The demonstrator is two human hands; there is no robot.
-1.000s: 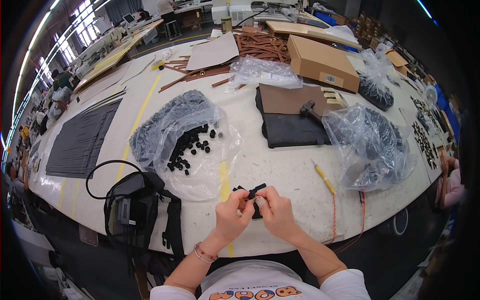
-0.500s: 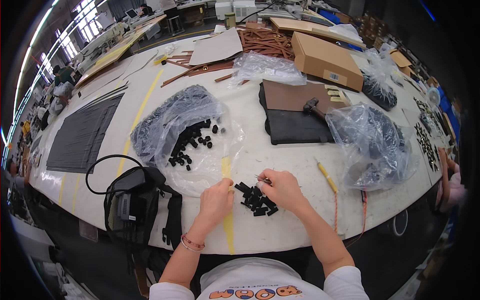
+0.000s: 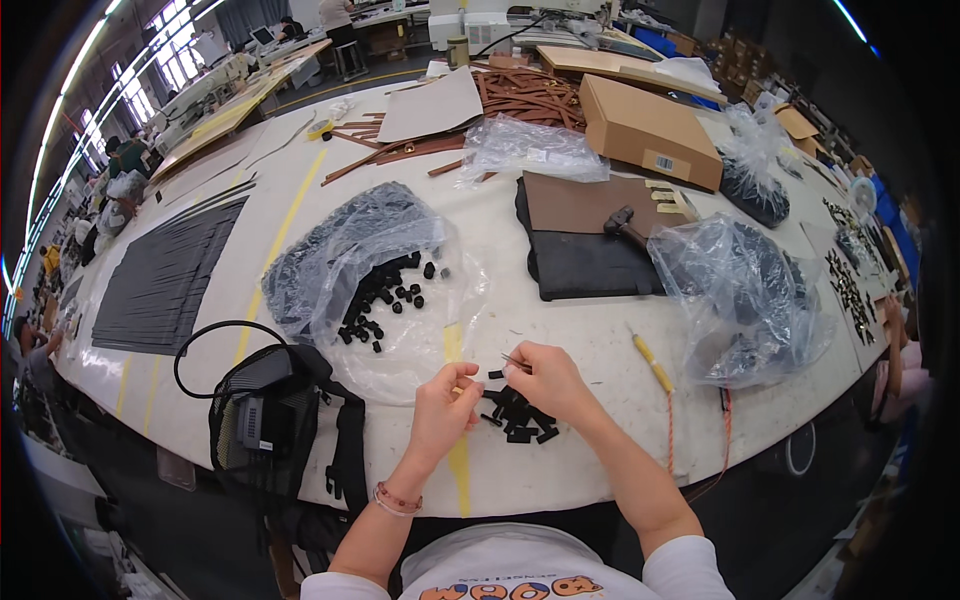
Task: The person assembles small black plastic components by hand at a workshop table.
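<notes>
Over the near middle of the table, my right hand (image 3: 548, 380) grips slim metal tweezers (image 3: 513, 361), their points showing past the fingertips to the left. My left hand (image 3: 442, 408) faces it, thumb and fingers drawn together; whatever they pinch is too small to make out. In the gap between the hands is a small black piece (image 3: 496, 374); I cannot tell whether it is held or lying down. Partly under my right hand lies a pile of short black strip pieces (image 3: 520, 420). Farther off, small black cylindrical parts (image 3: 385, 295) spill from an opened clear plastic bag (image 3: 345, 240).
A black mesh bag (image 3: 265, 410) sits at the left edge, past dark strips (image 3: 170, 275). To the right are a yellow-handled tool (image 3: 652, 362) on an orange cord and a filled plastic bag (image 3: 740, 300). A hammer (image 3: 625, 225), cardboard box (image 3: 650, 130) and brown strips (image 3: 530, 97) lie farther back.
My left hand has turned, its thumb and index finger showing more. My right hand has shifted slightly left, still with the tweezers. A small black piece now shows between the hands.
</notes>
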